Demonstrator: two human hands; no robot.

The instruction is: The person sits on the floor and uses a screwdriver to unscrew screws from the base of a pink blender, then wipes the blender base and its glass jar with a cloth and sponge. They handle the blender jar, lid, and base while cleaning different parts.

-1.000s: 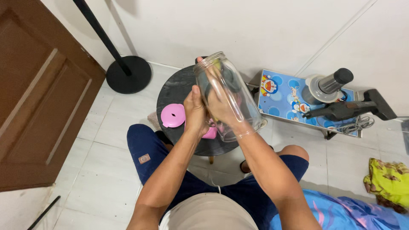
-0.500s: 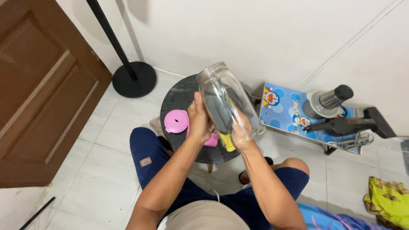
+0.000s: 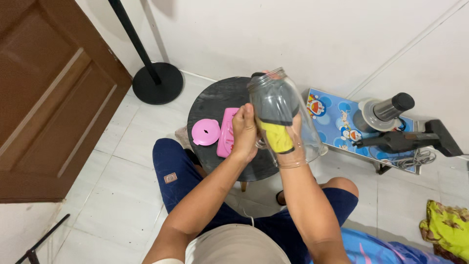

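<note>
I hold a clear plastic jar (image 3: 305, 134) tilted above a small round black table (image 3: 212, 100), narrow end up. My left hand (image 3: 244, 129) grips the jar's outer side. My right hand (image 3: 278, 110) is pushed inside the jar through its wide lower opening, closed on a yellow and dark grey sponge (image 3: 277, 136) pressed against the inner wall. Its fingers show only dimly through the plastic. On the table, just left of my left hand, lie a round pink lid (image 3: 205, 132) and a pink rectangular part (image 3: 226, 133).
A black pole on a round base (image 3: 157, 83) stands beyond the table by the white wall. A brown door (image 3: 49, 98) is at the left. To the right, a blue cartoon-print board (image 3: 337, 127) carries a vacuum cleaner (image 3: 400, 139). A yellow cloth (image 3: 447, 227) lies at the lower right.
The yellow sponge now shows inside the jar, with my right hand deeper in it. The jar has tilted more upright. My left hand stays on its side.
</note>
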